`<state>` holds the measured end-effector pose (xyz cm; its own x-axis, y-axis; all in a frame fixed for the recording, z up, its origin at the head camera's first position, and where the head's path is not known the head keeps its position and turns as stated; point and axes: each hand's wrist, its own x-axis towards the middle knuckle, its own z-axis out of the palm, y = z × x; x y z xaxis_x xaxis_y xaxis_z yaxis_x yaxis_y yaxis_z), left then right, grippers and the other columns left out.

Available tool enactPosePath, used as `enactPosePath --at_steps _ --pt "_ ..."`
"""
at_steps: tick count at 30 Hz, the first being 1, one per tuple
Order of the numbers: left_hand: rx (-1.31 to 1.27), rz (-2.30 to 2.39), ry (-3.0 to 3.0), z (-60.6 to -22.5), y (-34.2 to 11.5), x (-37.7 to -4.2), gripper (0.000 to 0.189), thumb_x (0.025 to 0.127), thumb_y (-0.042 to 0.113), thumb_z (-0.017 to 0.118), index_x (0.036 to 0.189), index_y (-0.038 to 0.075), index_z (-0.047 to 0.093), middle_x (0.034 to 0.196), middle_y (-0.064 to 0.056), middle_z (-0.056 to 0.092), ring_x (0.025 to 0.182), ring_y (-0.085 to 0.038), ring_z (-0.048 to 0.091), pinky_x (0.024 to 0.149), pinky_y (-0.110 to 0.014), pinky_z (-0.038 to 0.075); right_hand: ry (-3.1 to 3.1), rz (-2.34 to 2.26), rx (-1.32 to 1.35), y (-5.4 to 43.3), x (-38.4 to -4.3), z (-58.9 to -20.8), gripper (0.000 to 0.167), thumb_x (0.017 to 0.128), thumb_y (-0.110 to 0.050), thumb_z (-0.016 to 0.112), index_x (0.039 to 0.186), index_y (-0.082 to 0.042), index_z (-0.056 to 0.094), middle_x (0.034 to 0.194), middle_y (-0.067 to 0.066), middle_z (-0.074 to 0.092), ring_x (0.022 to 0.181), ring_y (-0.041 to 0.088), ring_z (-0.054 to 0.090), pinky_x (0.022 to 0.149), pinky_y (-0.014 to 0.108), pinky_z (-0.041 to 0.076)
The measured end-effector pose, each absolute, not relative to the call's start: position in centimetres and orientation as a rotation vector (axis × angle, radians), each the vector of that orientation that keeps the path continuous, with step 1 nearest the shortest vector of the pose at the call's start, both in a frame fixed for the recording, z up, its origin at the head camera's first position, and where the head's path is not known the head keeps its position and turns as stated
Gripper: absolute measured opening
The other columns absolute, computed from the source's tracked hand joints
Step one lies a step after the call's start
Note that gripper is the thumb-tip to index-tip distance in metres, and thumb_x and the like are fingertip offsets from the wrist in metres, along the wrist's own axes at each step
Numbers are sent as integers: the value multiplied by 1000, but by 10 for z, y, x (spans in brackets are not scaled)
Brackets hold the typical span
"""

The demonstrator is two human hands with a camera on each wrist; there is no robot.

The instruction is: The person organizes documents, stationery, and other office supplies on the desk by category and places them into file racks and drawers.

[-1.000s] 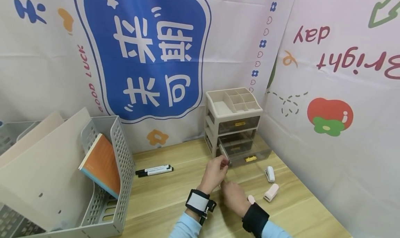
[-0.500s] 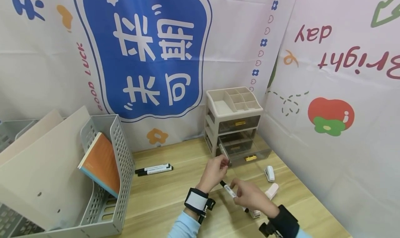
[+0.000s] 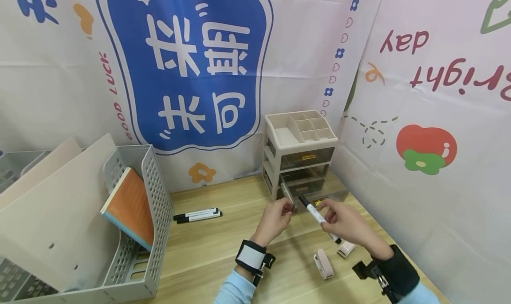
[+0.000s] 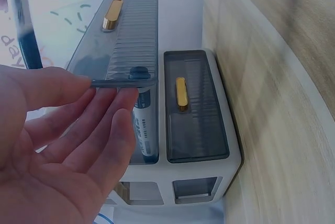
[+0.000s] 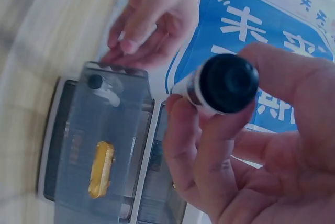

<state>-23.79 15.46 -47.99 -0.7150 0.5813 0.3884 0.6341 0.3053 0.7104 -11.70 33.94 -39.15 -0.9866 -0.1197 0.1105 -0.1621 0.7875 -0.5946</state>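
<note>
My left hand (image 3: 274, 220) pinches the near left corner of a clear grey drawer (image 4: 131, 41), thumb on the front and fingers behind. The drawer is pulled out from a small cream desktop drawer unit (image 3: 309, 146) and has a yellow handle (image 5: 100, 169). Inside it, along the left wall, lies a black-and-white marker (image 4: 142, 124). My right hand (image 3: 353, 224) holds another marker (image 3: 315, 212) between thumb and fingers, tilted, its black cap just in front of the drawer. Below that hand on the table are a pink stapler (image 3: 324, 264) and a paler one (image 3: 345, 249), partly hidden.
Two markers (image 3: 198, 216) lie side by side on the wooden table (image 3: 207, 259). A grey file holder (image 3: 153, 197) at the left holds an orange notebook (image 3: 131, 208) and pale boards (image 3: 64, 224). Printed cloth walls close off the back and right.
My right hand has picked up a marker from the table and moved it right and forward to the drawer, uncovering the pink stapler. My left hand has stayed at the drawer's corner.
</note>
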Motion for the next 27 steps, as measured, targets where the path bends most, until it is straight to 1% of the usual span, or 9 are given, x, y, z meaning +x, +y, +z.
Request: enactPosePath --at_steps 2,8,12,18,20,22,25,27 --pt "-1162 -1399 -2480 -480 155 -237 17 92 -3 64 108 1 66 102 -13 72 94 -22 70 80 -24 58 -2895 913 213 340 -132 -387 35 83 -4 69 116 2 62 76 1 67 62 5 59 54 24 49" --pt "-1162 -1389 -2470 -484 157 -232 20 90 -5 65 110 -1 65 104 -14 72 95 -22 71 81 -23 57 -2941 776 102 341 -189 -387 31 81 -8 68 110 3 66 73 5 69 56 11 60 51 27 48" --pt "-1191 -1361 -2477 -487 156 -229 22 90 -3 65 112 -1 65 106 -13 72 96 -20 70 83 -22 57 -2983 725 42 341 -219 -394 27 82 -10 67 105 3 69 82 11 73 61 13 63 55 27 50" --pt "-1237 -1324 -2475 -488 154 -227 26 92 -2 64 118 -1 63 111 -13 70 100 -21 70 84 -20 56 -3068 746 -68 336 -246 -409 29 86 -10 66 111 6 68 99 18 72 70 19 65 61 29 53" --pt "-1246 -1316 -2465 -487 153 -227 26 92 -2 64 118 -1 63 111 -14 70 101 -22 70 85 -20 56 -3084 737 -73 334 -252 -413 29 86 -7 66 112 6 66 102 20 71 74 21 64 63 31 52" --pt "-1246 -1300 -2462 -486 152 -227 26 92 -2 64 118 0 63 111 -13 70 101 -21 70 85 -19 56 -3095 718 -60 333 -257 -418 28 84 -4 65 111 4 65 101 19 69 74 22 61 63 31 50" --pt "-1239 -1277 -2457 -483 149 -228 26 92 -2 64 117 0 63 110 -12 70 100 -19 70 84 -18 55 -3089 662 -12 331 -265 -425 20 81 -1 65 102 0 65 93 15 68 73 22 56 63 30 45" --pt "-1247 -1253 -2454 -481 147 -230 25 91 -1 65 117 0 63 109 -11 70 100 -19 70 84 -18 55 -3068 642 3 331 -269 -428 14 82 -3 67 96 -2 66 89 12 68 71 22 56 63 31 46"
